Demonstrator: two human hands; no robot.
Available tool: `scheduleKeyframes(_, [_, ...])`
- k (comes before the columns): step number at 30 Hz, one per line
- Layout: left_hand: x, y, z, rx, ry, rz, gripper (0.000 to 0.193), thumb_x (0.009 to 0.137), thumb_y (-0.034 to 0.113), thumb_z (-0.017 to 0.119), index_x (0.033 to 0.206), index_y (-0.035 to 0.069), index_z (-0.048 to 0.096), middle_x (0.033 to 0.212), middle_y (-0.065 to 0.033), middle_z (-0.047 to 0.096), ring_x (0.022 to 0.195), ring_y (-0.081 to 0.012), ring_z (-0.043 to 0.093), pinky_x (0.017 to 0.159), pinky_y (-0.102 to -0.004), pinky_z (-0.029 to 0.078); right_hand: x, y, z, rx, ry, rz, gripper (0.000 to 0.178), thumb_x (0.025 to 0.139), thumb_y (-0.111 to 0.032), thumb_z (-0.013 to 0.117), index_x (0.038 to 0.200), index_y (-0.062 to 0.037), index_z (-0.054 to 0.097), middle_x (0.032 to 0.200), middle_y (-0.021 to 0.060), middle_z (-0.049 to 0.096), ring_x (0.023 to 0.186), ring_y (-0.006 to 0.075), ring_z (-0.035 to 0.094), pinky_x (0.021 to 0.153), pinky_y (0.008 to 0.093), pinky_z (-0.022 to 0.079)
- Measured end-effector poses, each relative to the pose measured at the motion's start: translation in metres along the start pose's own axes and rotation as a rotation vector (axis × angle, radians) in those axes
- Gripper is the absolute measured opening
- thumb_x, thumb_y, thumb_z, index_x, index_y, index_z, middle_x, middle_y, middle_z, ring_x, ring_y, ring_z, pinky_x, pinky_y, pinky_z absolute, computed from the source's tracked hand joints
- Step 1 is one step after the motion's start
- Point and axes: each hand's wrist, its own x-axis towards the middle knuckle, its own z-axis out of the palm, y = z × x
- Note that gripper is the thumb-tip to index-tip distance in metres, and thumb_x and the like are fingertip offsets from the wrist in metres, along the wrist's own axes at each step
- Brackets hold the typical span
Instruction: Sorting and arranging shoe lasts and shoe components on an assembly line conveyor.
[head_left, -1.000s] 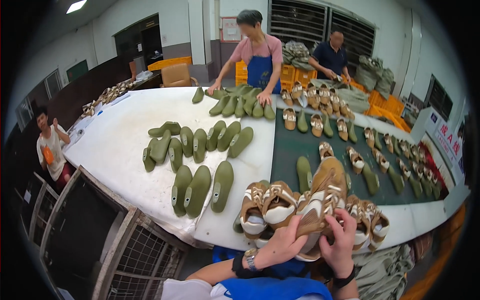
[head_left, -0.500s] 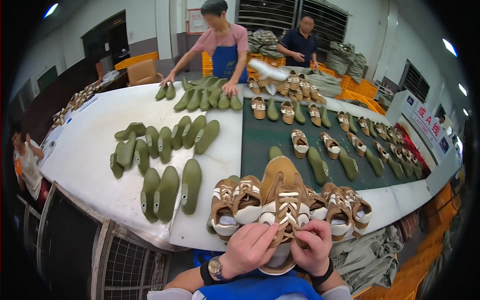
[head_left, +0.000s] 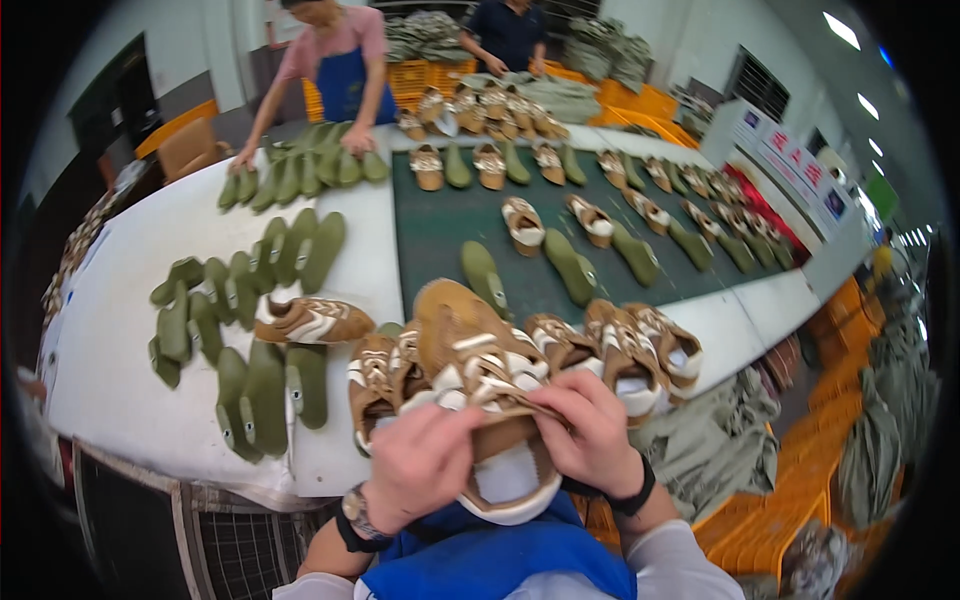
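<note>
A brown and white lace-up sneaker [head_left: 462,325] is between my hands, toe pointing away and its opening toward me. My left hand [head_left: 420,465] closes on the left side of its collar by the laces. With thumb and fingers pinched, my right hand [head_left: 585,425] grips the right side of the collar. A pale lining shows inside the shoe. Beside it on the table edge stand brown sneakers, such as one on the left [head_left: 370,385] and others on the right [head_left: 622,350]. Another brown sneaker [head_left: 312,320] lies sideways across green shoe lasts [head_left: 264,400].
Several more green lasts [head_left: 300,250] lie on the white table [head_left: 120,300]. A dark green conveyor belt [head_left: 430,250] carries rows of sneakers and lasts. Across the table, a person in a blue apron [head_left: 350,85] handles lasts; another person [head_left: 510,40] stands behind. Orange crates [head_left: 790,500] and grey sacks [head_left: 715,440] are at right.
My view has turned right, so the table appears shifted left. My hands have moved from the lace ends to the collar. A sneaker now lies across the lasts on the left.
</note>
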Motion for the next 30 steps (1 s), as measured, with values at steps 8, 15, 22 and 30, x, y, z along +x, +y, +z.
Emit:
scheduleKeyframes(8, [0.014,-0.010,0.005,-0.286,-0.112,-0.300,0.028,0.073,-0.002,0.057,0.101,0.001,0.058,0.075,-0.0111,0.054,0.063,-0.0210,0.055,0.057,-0.0291,0.044,0.013,0.008,0.007,0.159,-0.004,0.156,0.021,0.074,0.004,0.062,0.094,0.0011,0.060,0.081,0.0115,0.056,0.065,0.0228,0.057,0.055,0.0288,0.045])
scheduleKeyframes(15, [0.012,-0.007,-0.004,-0.164,0.041,-0.141,0.036,0.072,0.001,0.062,0.108,-0.001,0.054,0.096,-0.0129,0.055,0.084,-0.0245,0.056,0.071,-0.0313,0.046,0.019,0.026,0.014,-0.075,0.283,0.134,0.027,0.067,0.005,0.062,0.093,-0.0012,0.059,0.081,0.0108,0.052,0.066,0.0256,0.055,0.058,0.0331,0.046])
scheduleKeyframes(22, [0.053,-0.003,-0.005,0.144,-0.273,0.074,0.039,0.064,0.002,0.070,0.100,0.005,0.058,0.098,-0.0136,0.054,0.090,-0.0288,0.055,0.075,-0.0346,0.047,0.021,0.025,0.019,0.058,0.200,0.148,0.025,0.069,0.003,0.061,0.093,-0.0015,0.060,0.080,0.0091,0.052,0.063,0.0205,0.053,0.054,0.0292,0.044])
scheduleKeyframes(30, [0.080,-0.045,0.011,0.178,-0.283,0.281,0.030,0.066,-0.003,0.061,0.097,0.001,0.059,0.092,-0.0140,0.064,0.076,-0.0277,0.063,0.065,-0.0343,0.052,0.028,0.023,0.014,0.219,0.002,0.214,0.033,0.072,-0.002,0.060,0.105,-0.0035,0.057,0.088,0.0125,0.051,0.077,0.0278,0.056,0.064,0.0326,0.046])
